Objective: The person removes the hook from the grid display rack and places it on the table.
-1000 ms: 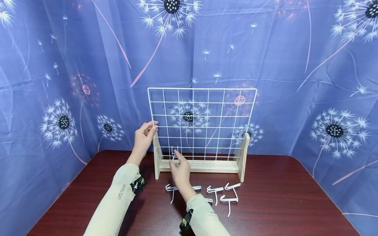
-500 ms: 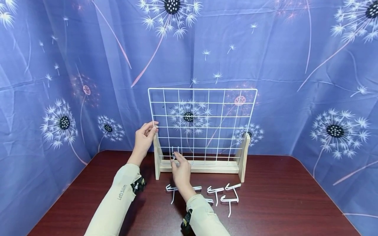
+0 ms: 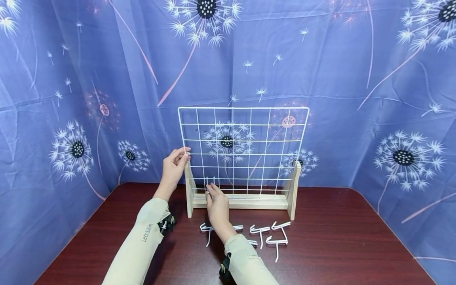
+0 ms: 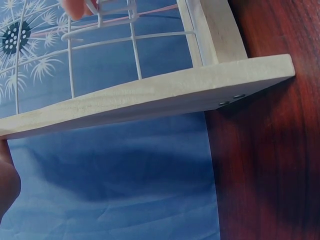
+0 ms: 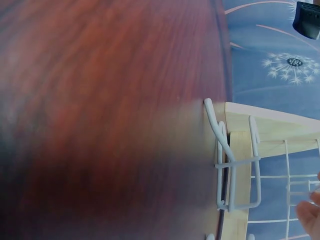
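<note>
A white wire grid panel stands upright in a pale wooden stand. My left hand pinches the panel's left edge at the top of the stand's left post; in the left wrist view only part of that hand shows. Low on the panel's left side a white wire hook sits against the grid wires. My right hand holds this hook between thumb and fingers, which partly hide it in the head view. In the right wrist view the fingertips meet the hook.
Several loose white wire hooks lie on the dark red wooden table in front of the stand, some partly behind my right forearm. A blue dandelion-print curtain surrounds the table's back and sides.
My right thumb and fingers have drawn closer together round the hook at the panel, with the hand slightly lower. My left hand keeps its place on the panel's edge.
</note>
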The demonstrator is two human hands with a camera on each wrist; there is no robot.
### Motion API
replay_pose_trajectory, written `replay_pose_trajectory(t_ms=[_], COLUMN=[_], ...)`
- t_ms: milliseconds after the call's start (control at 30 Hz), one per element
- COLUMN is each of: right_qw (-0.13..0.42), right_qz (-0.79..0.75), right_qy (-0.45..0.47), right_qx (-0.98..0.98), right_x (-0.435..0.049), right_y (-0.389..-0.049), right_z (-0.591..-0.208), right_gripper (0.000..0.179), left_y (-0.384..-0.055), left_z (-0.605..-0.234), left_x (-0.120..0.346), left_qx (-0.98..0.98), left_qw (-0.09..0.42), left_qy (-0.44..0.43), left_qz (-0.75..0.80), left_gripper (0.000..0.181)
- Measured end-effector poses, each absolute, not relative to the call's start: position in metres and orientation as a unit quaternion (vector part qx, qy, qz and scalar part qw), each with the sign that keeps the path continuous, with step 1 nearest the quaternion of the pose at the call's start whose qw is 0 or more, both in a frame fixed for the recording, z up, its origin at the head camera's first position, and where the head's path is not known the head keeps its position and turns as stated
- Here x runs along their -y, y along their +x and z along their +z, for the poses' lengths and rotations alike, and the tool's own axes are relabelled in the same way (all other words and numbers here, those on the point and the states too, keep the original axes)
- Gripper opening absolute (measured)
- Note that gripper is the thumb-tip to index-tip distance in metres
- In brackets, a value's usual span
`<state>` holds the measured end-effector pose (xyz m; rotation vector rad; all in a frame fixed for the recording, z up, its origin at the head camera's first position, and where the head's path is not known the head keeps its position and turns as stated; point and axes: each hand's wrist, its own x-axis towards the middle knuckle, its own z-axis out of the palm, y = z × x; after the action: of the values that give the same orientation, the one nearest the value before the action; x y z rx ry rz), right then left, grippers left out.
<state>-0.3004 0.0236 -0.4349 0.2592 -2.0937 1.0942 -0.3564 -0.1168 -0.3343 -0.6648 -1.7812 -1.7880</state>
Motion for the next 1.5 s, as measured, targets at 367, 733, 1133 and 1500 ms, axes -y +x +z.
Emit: replay_pose_trajectory(t_ms=[367,733,1133,1500], right_qw=[0.403,0.409,0.406,0.407], right_qz=[0.415,0.415,0.396,0.384], right_qy=[0.119,0.137,0.160,0.191], right_qx=[0.807,0.801,0.808,0.807], right_x=[-0.028,-0.032,-0.037,-0.046], right_y=[-0.303,-0.300,-0.296,-0.288], right_z=[-0.431,-0.425,-0.420,-0.411], right_gripper=[0.024,0.022,0.022,0.022], left_y=[-0.356,-0.357,-0.356,-0.355], left_z=[-0.334,-0.333,-0.334,-0.333], left_x=[0.117,0.117,0.118,0.118], left_qx=[0.661,0.663,0.663,0.663], left_qw=[0.259,0.262,0.261,0.260], left_qy=[-0.240,-0.244,-0.245,-0.246], left_qz=[-0.662,-0.657,-0.658,-0.657], left_gripper=[0.023,0.022,0.022,0.022])
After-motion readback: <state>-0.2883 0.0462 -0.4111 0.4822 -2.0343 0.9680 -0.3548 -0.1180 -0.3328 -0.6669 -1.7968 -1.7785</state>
